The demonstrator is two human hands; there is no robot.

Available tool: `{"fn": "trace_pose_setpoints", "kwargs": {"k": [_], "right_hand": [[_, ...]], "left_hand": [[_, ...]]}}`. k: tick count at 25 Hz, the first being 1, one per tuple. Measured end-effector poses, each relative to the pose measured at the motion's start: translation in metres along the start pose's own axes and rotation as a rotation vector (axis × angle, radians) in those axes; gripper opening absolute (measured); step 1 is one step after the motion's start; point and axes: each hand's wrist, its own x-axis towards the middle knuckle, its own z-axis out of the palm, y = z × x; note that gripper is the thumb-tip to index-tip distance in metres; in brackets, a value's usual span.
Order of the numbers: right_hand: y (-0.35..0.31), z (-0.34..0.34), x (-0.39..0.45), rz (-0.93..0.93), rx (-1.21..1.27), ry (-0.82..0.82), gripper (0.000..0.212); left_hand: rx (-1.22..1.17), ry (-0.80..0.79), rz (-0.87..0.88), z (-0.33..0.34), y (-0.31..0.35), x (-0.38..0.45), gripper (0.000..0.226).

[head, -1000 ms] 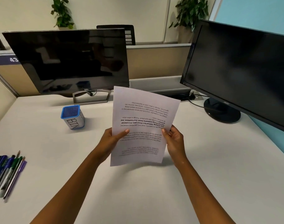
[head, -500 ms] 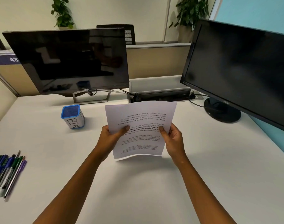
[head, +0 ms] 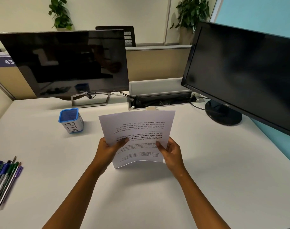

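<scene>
Above desk [head: 141,195] | L hand [head: 108,150] + R hand [head: 171,150] pinch paper [head: 137,128] edges

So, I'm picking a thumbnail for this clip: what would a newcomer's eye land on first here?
First the sheet of paper, held over the middle of the desk with its print upside down, pinched at its sides by the left grip and right grip. Next come two dark screens: the left monitor at the back and the right monitor looming closer. The blue cup marked BIN stands left of the paper.

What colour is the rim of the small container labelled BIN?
The container has a blue rim; head view.
</scene>
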Motion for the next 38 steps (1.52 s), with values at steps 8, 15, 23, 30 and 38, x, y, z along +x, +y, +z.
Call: {"fn": "trace_pose_setpoints", "kwargs": {"k": [8,15,23,30,38], "right_hand": [[0.013,-0.009,-0.004,0.167,0.192,0.049,0.057],[0.011,0.018,-0.006,0.175,0.321,-0.078,0.04],[0.002,-0.017,0.005,0.119,0.085,0.028,0.027],[-0.003,-0.044,0.011,0.078,-0.008,0.036,0.024],[-0.005,-0.034,0.009,0.018,-0.01,0.043,0.023]], "left_hand": [[-0.574,0.175,0.035,0.001,0.006,0.005,0.041],[-0.802,0.189,-0.051,0.018,-0.008,-0.006,0.044],[-0.75,0.23,-0.132,-0.024,0.003,-0.004,0.038],[-0.383,-0.092,-0.377,-0.067,0.012,-0.003,0.065],[0.061,0.026,-0.154,-0.041,-0.001,0.006,0.041]]}}
